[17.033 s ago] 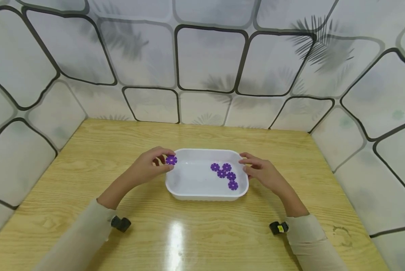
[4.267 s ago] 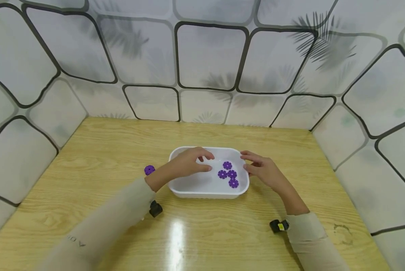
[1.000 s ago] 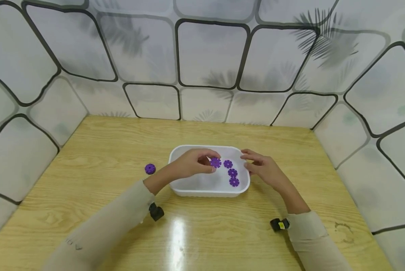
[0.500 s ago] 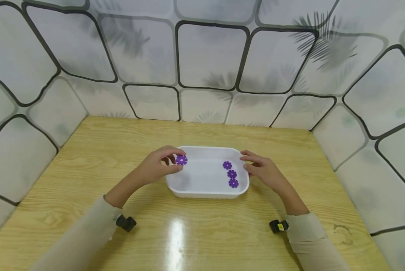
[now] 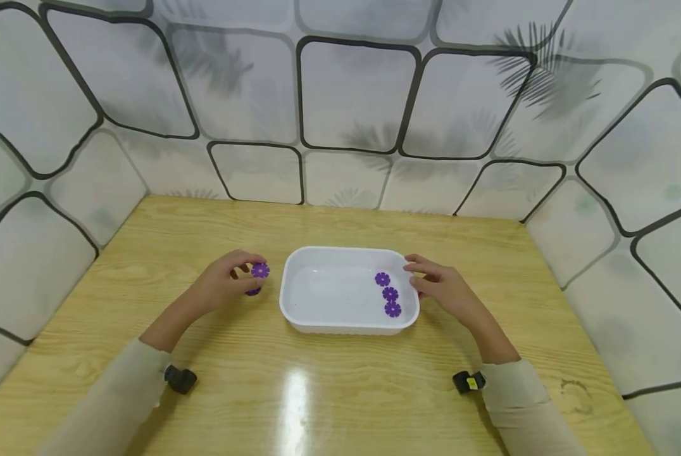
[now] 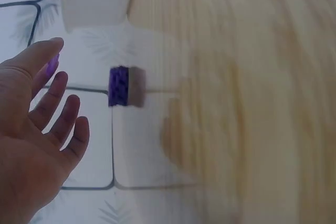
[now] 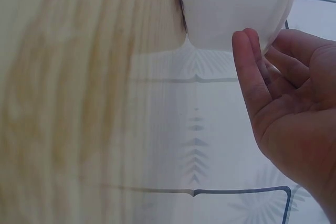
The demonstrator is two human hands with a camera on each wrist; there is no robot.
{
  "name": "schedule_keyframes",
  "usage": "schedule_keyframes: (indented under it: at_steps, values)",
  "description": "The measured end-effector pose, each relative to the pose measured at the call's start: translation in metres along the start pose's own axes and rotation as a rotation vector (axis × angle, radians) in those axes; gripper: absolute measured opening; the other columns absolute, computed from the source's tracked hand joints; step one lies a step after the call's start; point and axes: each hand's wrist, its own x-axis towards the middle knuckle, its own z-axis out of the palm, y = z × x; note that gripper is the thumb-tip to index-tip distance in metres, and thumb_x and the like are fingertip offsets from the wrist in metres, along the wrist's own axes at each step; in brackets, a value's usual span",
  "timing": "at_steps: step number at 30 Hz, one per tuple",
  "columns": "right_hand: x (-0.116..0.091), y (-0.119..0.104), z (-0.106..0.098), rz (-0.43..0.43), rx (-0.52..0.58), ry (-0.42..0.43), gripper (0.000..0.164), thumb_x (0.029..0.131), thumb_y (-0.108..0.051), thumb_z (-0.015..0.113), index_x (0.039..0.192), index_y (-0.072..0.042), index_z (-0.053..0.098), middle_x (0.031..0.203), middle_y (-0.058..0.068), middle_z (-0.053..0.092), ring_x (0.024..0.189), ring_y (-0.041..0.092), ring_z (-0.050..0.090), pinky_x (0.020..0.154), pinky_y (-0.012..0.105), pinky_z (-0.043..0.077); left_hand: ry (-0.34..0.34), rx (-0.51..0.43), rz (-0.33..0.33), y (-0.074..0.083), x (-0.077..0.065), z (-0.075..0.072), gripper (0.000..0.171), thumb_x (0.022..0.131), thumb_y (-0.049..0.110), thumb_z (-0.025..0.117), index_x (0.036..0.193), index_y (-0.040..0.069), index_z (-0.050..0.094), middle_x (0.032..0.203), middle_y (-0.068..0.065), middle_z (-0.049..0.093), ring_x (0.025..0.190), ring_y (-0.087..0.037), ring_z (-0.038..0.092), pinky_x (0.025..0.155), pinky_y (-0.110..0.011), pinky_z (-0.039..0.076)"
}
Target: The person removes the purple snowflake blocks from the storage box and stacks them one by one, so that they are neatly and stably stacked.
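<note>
The left hand, seen from the head, pinches a purple, flower-shaped, plastic-looking disc between thumb and fingertips, out past the tray's left end. Close by it, partly hidden by the thumb, a small round stack of purple notched discs sits on the yellow wood-grained table. With the thumb so near, a low or hurried release might well knock that stack aside. The white rectangular tray with rounded corners holds three more purple flower-shaped discs in a slanting row near its right end; the nearer two look to be touching, so lifting one could drag its neighbour. The right hand is at the tray's right rim.

From the left wrist, the held disc shows only as a sliver of purple among the fingers, apart from the stack, which stands upright. Its narrow top leaves little margin, I judge: a disc let go off-centre or tilted, because the edge pinch slips unevenly, could slide off or roll away.

From the right wrist, the right hand's fingers lie against the tray's outer wall and rim; whether they grip or merely rest there, I cannot tell. Light contact could let a bump slide the tray; heavy pressure on the rim might tip it and scatter its contents.
</note>
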Motion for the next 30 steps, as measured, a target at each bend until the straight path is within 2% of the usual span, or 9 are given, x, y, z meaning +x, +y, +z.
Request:
schedule_keyframes:
  at_steps: [5,9,17,24,30]
  values:
    - [0.0,-0.001,0.002,-0.002,0.013,-0.005,0.04,0.102,-0.024,0.061,0.138,-0.005,0.061,0.163,0.01,0.034,0.125,0.033,0.058,0.083,0.028,0.059,-0.005,0.034,0.057,-0.019,-0.005,-0.007,0.037,0.094,0.019,0.073,0.127,0.003,0.067,0.13,-0.018,0.065,0.121,-0.04,0.054,0.091,-0.053,0.048]
    - [-0.001,-0.002,0.001,0.007,0.003,0.005,0.04,0.102,-0.024,0.061,0.137,-0.006,0.061,0.163,0.008,0.035,0.127,0.033,0.057,0.083,0.029,0.06,-0.03,0.049,0.088,-0.031,-0.006,-0.008,0.038,0.091,0.015,0.076,0.126,0.003,0.068,0.13,-0.021,0.065,0.125,-0.044,0.053,0.099,-0.064,0.044]
    - [-0.001,-0.001,0.0,0.007,0.003,0.0,0.039,0.102,-0.025,0.061,0.137,-0.006,0.061,0.163,0.007,0.035,0.127,0.034,0.057,0.084,0.031,0.06,-0.064,0.044,0.08,-0.038,-0.005,-0.007,0.04,0.091,0.019,0.076,0.128,0.005,0.068,0.129,-0.021,0.066,0.125,-0.045,0.053,0.106,-0.066,0.037]
    - [-0.001,0.0,-0.001,0.002,0.001,-0.003,0.041,0.102,-0.025,0.061,0.138,-0.005,0.061,0.163,0.008,0.034,0.126,0.034,0.057,0.083,0.029,0.06,-0.095,0.066,0.021,-0.04,-0.005,-0.005,0.043,0.092,0.025,0.075,0.131,0.009,0.066,0.135,-0.022,0.061,0.133,-0.049,0.037,0.11,-0.067,0.019]
    - [-0.001,0.0,-0.001,0.005,0.012,-0.004,0.04,0.102,-0.024,0.061,0.137,-0.004,0.061,0.163,0.007,0.035,0.124,0.034,0.059,0.082,0.029,0.06,-0.101,0.071,0.017,-0.042,-0.004,-0.003,0.046,0.092,0.025,0.074,0.134,0.008,0.064,0.137,-0.023,0.06,0.136,-0.049,0.033,0.111,-0.067,0.017]
